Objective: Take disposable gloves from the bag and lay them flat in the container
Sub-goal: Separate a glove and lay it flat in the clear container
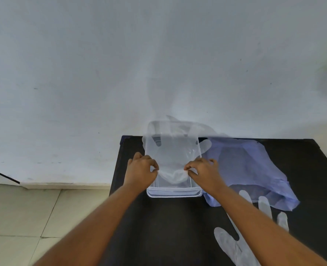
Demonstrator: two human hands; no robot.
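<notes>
A clear plastic container [175,193] stands on the black table [170,223]. A translucent disposable glove [171,156] is spread over it, fingers pointing away, thumb [205,145] hanging past the right rim. My left hand [142,169] pinches the glove's cuff at its left corner. My right hand [204,169] pinches the right corner of the cuff. The cuff sags between them into the container. A pale blue plastic bag [254,169] lies to the right of the container. Another translucent glove [235,244] lies on the table under my right forearm.
The table stands against a white wall [158,64]. Its left edge runs near my left forearm, with a tiled floor [24,217] beyond. The bag and the loose glove take up the table's right side.
</notes>
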